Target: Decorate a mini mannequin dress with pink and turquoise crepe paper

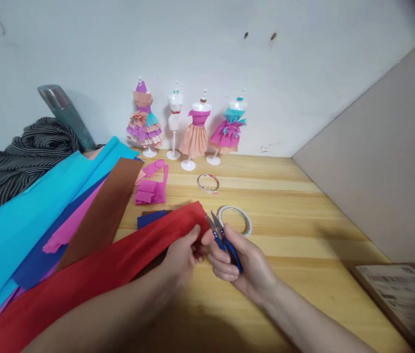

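My left hand (186,251) pinches a long strip of red crepe paper (119,260) near its far end, thumb on top. The strip runs down to the lower left over other sheets. In my right hand (244,260) is a pair of small blue thread snips (225,242), gripped around the handles. Their blades are parted and point up and away, right beside the red paper's end. Just past the blades lies a roll of white tape (248,225), flat on the table. A folded dark blue piece (151,219) is partly covered by the red strip.
Turquoise (34,196), brown (104,211) and other crepe paper sheets cover the left. Several small dress forms (193,132) stand by the wall. Magenta scraps (151,191) and a thin ring (208,183) lie mid-table. A striped cloth (31,152), bottle (67,115) and cardboard box (395,294) flank the sides.
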Demonstrator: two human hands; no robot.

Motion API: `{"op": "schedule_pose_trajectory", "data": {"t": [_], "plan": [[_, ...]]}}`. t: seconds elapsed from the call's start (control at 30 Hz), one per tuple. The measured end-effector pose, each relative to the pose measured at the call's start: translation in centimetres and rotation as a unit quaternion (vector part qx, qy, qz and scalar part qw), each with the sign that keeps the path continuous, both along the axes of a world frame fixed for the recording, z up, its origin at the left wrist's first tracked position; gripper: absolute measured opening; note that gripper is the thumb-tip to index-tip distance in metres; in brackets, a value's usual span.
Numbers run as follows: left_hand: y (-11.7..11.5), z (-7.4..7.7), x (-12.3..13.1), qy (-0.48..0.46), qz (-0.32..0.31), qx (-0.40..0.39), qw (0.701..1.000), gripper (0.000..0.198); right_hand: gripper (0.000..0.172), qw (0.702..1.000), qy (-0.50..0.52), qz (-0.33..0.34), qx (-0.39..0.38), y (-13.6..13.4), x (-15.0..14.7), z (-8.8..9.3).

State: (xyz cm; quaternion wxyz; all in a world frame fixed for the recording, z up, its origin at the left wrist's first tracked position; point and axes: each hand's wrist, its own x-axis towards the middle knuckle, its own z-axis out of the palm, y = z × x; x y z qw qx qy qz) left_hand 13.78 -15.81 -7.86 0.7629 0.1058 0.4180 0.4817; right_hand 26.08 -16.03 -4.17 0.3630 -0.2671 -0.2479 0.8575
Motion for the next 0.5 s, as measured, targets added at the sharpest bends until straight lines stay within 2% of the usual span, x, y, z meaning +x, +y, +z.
{"op": "schedule_pose_trajectory", "data": {"t": [0.13, 0.23, 0.27, 0.3, 0.4, 0.43, 0.5], "plan": [[-3.0, 0.7, -0.2, 0.05, -0.004, -0.058, 0.997, 0.034, 0.037, 1.0, -0.008, 0.008, 0.0, 0.0, 0.1, 0.3], [-4.8, 2.1, -1.3, 0.079, -0.115, -0.106, 0.985, 0.029, 0.039, 0.999, -0.03, 0.0, 0.023, -0.1, 0.0, 0.3], [-5.0, 2.6, -1.7, 0.096, -0.137, -0.088, 0.982, 0.027, 0.04, 0.998, -0.045, -0.009, 0.036, -0.2, -0.1, 0.3], [-5.0, 3.0, -2.1, 0.116, -0.133, -0.054, 0.983, 0.025, 0.041, 0.996, -0.063, -0.023, 0.052, -0.3, -0.2, 0.2], [-3.8, 3.9, -2.5, 0.184, -0.025, 0.08, 0.979, 0.02, 0.043, 0.982, -0.128, -0.078, 0.111, -0.5, -0.7, -0.2], [-3.1, 4.1, -2.4, 0.196, -0.009, 0.125, 0.972, 0.02, 0.044, 0.976, -0.149, -0.097, 0.128, -0.5, -0.9, -0.4], [-1.7, 4.3, -1.9, 0.212, -0.021, 0.208, 0.955, 0.015, 0.048, 0.962, -0.188, -0.124, 0.154, -0.3, -1.3, -0.7]]}}
